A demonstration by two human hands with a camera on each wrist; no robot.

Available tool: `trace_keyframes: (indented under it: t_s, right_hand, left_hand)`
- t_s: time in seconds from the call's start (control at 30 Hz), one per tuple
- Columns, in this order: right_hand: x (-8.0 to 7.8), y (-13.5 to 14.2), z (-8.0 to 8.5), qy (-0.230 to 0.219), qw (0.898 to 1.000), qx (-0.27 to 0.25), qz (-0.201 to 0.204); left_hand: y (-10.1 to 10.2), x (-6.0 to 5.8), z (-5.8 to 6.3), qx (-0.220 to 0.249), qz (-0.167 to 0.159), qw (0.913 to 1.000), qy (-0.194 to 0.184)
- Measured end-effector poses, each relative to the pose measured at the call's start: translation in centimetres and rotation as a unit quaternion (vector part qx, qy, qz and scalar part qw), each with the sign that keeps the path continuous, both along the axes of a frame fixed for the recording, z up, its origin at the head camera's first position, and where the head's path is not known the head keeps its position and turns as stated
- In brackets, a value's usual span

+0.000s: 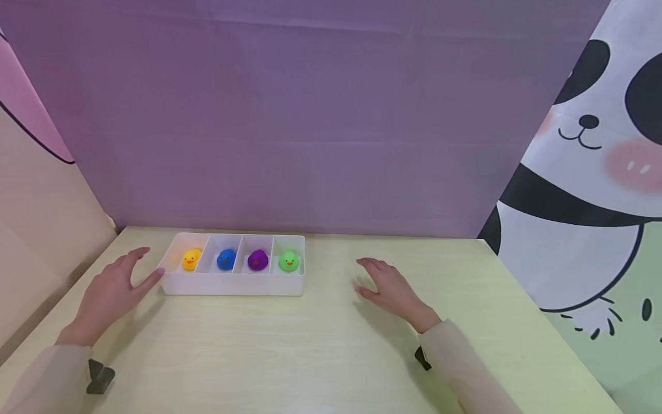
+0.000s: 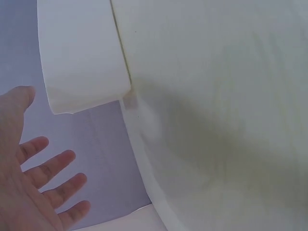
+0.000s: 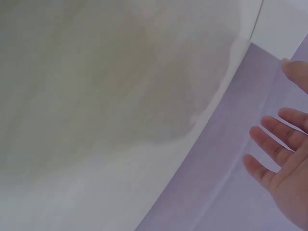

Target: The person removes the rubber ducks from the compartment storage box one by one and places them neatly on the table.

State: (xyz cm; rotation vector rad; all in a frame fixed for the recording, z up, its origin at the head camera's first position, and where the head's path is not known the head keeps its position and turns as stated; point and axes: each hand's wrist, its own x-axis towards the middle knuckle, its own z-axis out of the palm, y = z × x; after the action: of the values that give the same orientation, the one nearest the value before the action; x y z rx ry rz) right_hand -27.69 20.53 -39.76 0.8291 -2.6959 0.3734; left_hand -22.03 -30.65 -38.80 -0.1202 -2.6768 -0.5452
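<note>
A white tray [image 1: 233, 284] with a row of compartments stands at the back left of the table. From left to right its compartments hold a yellow duck [image 1: 191, 259], a blue duck [image 1: 226, 259], a purple duck [image 1: 258, 260] and a green duck [image 1: 288, 261]. My left hand [image 1: 111, 290] is at the tray's left end, fingers spread, thumb tip right at the tray's corner. In the left wrist view the tray's white side [image 2: 84, 53] shows beyond the thumb. Right of the tray, well apart from it, my right hand [image 1: 390, 290] hovers over the table with relaxed fingers and holds nothing.
The pale wooden table [image 1: 310, 356] ends at a purple backdrop [image 1: 310, 126]. A panda-print panel [image 1: 579, 253] borders the right side, and a light panel [image 1: 46, 230] the left. Dark wrist bands [image 1: 100, 377] show below both sleeves.
</note>
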Motion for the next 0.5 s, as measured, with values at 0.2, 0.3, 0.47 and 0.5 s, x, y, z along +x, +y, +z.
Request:
trace_keyframes:
  t_s: [0.2, 0.3, 0.47, 0.5]
  right_hand:
    - [-0.3, -1.9, 0.4, -0.003, 1.0, -0.016, 0.012]
    - [-0.5, -2.8, 0.5, -0.009, 1.0, -0.021, 0.014]
    - [-0.9, -4.3, 0.6, -0.013, 0.999, -0.038, 0.024]
    - [-1.0, -4.6, 0.7, -0.015, 0.999, -0.043, 0.026]
  left_hand:
    - [0.2, -0.4, 0.2, 0.013, -0.004, 0.9999, 0.004]
    - [0.3, -0.5, 0.3, 0.017, -0.004, 0.9998, 0.004]
    - [0.3, -0.8, 0.5, 0.025, -0.008, 0.9996, 0.007]
    - [0.3, -0.9, 0.6, 0.027, -0.01, 0.9995, 0.009]
